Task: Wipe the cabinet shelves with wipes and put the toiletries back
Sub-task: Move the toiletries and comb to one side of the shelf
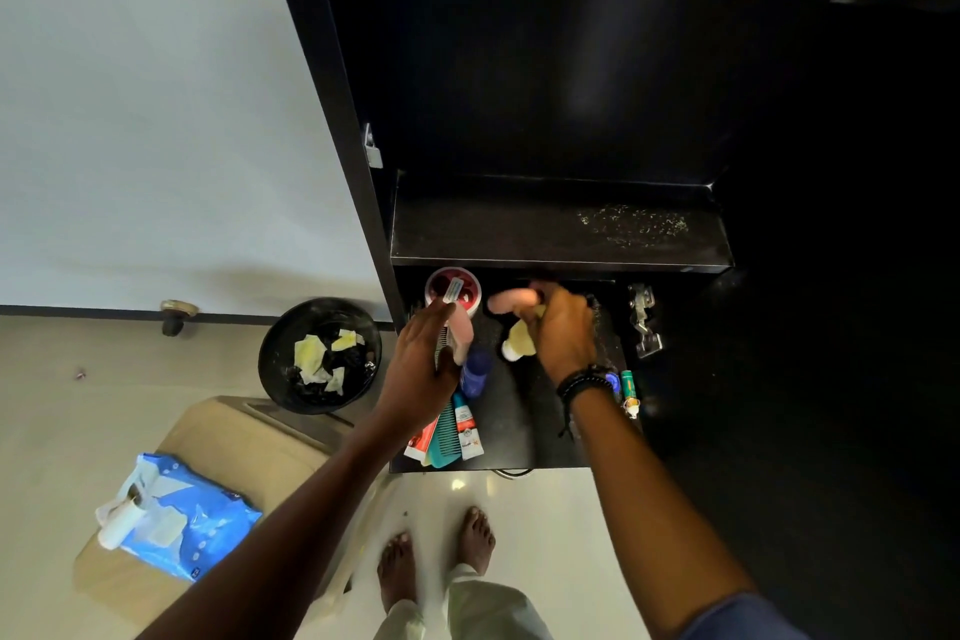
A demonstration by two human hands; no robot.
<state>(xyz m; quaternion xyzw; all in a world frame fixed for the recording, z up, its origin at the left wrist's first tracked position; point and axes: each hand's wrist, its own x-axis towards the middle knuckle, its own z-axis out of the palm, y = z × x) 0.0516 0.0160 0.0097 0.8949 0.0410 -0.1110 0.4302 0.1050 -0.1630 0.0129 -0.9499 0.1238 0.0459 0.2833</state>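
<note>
Two hands reach onto the lower shelf [519, 421]: left hand [423, 364] grips a pink tube [461, 333], right hand [563, 330] clutches a yellow bottle [519, 343] (cap down).

Both forearms are bare, and the hands wear no gloves. On the right wrist sits a dark beaded bracelet [584, 382] with a thin cord hanging from it, and a blue sleeve [743, 621] covers the right upper arm. The person wears pale cream trousers [483, 608], and the feet [436, 556] are bare.

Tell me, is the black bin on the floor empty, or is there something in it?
Not empty. The black bin holds several crumpled pale yellow and white wipes, lying on its dark bottom.
</note>
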